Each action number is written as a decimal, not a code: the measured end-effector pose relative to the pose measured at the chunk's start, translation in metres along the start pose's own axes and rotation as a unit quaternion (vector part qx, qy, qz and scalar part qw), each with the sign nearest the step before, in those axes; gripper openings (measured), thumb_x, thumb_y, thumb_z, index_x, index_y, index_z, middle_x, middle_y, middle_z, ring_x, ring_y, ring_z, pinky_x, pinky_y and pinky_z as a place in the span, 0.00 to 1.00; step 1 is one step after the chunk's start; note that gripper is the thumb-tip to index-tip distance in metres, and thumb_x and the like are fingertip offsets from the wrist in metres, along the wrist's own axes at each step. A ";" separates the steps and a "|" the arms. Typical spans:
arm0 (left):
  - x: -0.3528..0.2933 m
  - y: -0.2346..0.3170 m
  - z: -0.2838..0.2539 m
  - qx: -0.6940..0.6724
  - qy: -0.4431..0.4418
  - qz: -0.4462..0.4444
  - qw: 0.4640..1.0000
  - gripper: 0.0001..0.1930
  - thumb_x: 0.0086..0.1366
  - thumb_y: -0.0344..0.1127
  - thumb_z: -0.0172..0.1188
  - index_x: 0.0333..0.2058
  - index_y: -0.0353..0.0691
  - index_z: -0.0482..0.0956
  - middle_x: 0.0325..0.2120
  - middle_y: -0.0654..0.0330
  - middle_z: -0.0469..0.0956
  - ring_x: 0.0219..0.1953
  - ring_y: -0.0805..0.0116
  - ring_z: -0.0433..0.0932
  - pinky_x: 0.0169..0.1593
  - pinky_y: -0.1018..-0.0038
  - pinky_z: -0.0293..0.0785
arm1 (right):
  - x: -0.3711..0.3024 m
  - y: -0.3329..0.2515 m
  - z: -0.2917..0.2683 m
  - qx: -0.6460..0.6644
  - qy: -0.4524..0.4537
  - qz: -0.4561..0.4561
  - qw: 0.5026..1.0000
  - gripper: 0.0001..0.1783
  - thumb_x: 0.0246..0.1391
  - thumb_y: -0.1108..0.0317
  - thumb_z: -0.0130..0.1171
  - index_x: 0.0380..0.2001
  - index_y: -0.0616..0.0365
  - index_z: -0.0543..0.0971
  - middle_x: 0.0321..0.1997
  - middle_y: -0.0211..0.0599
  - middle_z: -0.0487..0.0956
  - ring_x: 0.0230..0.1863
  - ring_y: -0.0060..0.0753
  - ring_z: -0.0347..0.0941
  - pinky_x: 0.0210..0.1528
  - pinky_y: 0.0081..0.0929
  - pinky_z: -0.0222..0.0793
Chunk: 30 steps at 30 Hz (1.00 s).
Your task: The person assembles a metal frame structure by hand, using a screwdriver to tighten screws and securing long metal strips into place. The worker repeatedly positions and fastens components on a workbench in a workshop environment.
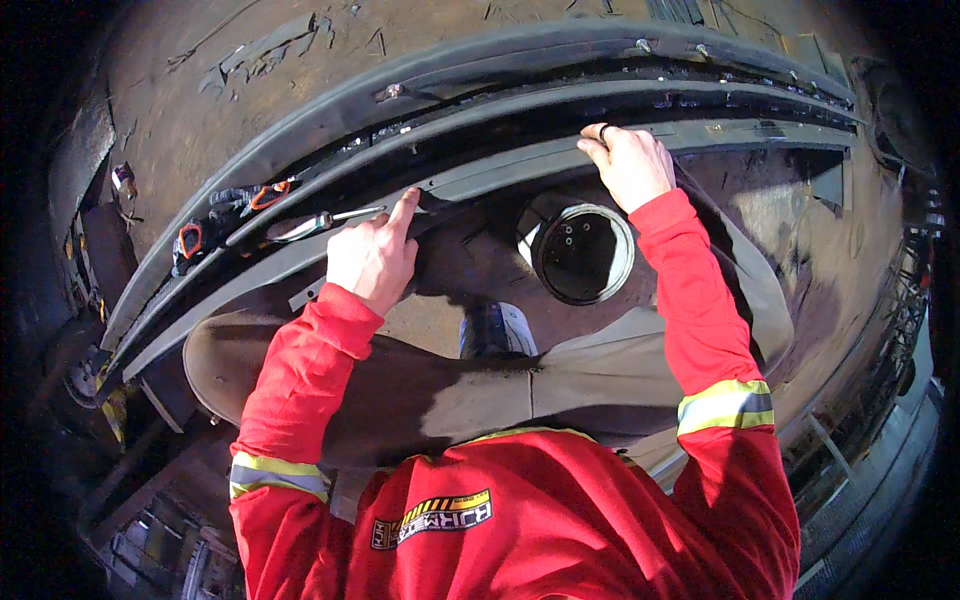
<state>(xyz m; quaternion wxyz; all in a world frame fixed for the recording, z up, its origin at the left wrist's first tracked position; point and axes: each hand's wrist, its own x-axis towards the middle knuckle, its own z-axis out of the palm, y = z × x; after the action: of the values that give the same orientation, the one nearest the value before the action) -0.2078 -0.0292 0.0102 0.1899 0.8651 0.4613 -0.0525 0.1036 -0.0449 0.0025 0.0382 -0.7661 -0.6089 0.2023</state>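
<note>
The near beam (500, 173) runs eight-to-two o'clock past our left hand (372, 255), index spread; we can't tell whether our right hand (632, 168) pinches.

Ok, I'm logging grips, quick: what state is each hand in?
Left hand: index finger extended to the grey bar; whether it holds anything can't be told.
Right hand: fingers bent; grip can't be told.

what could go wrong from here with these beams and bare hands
The left hand might knock the screwdriver lying beside it. Bare fingers of both it and the right hand are at the front beam, so an edge could nick them. The shoe might bump the nearby open bucket.
</note>
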 end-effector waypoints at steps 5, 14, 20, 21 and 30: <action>-0.001 0.005 -0.004 -0.006 -0.016 -0.014 1.000 0.32 0.49 0.32 0.62 0.57 0.49 0.68 0.28 0.49 0.79 0.27 0.51 0.79 0.32 0.62 0.76 | -0.003 0.008 0.012 -0.001 0.033 -0.005 0.999 0.14 0.55 0.53 0.55 0.39 0.46 0.81 0.33 0.43 0.81 0.37 0.48 0.78 0.40 0.43 0.74; 0.001 0.003 -0.002 -0.015 0.001 0.014 1.000 0.32 0.48 0.29 0.60 0.56 0.47 0.68 0.30 0.49 0.80 0.25 0.53 0.79 0.30 0.62 0.76 | -0.006 0.008 0.012 -0.002 0.030 -0.009 1.000 0.13 0.55 0.55 0.55 0.36 0.49 0.81 0.30 0.43 0.81 0.32 0.50 0.78 0.34 0.42 0.74; 0.003 0.007 -0.006 -0.007 -0.044 -0.003 0.999 0.33 0.49 0.30 0.60 0.58 0.46 0.66 0.25 0.48 0.78 0.24 0.51 0.77 0.30 0.60 0.75 | -0.002 0.007 0.007 -0.006 0.020 -0.023 1.000 0.12 0.56 0.56 0.54 0.37 0.51 0.77 0.26 0.45 0.80 0.29 0.52 0.77 0.30 0.45 0.73; 0.003 0.008 -0.008 -0.005 -0.055 -0.005 0.998 0.34 0.49 0.30 0.60 0.58 0.45 0.65 0.24 0.48 0.78 0.24 0.50 0.77 0.29 0.60 0.75 | -0.002 0.005 0.004 -0.014 0.013 -0.023 1.000 0.12 0.56 0.56 0.54 0.37 0.51 0.76 0.25 0.45 0.79 0.28 0.52 0.77 0.30 0.46 0.72; 0.004 0.009 -0.008 0.007 -0.051 0.014 0.999 0.33 0.49 0.32 0.60 0.58 0.41 0.65 0.24 0.48 0.78 0.24 0.50 0.77 0.30 0.60 0.75 | -0.002 0.009 0.005 -0.012 0.036 -0.061 0.997 0.12 0.57 0.58 0.53 0.36 0.55 0.74 0.23 0.46 0.78 0.28 0.52 0.77 0.29 0.45 0.72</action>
<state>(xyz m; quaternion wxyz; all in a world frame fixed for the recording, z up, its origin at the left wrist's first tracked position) -0.1989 -0.0273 0.0186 0.2082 0.8687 0.4388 -0.0969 0.1101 -0.0501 -0.0046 0.0633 -0.7350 -0.6548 0.1643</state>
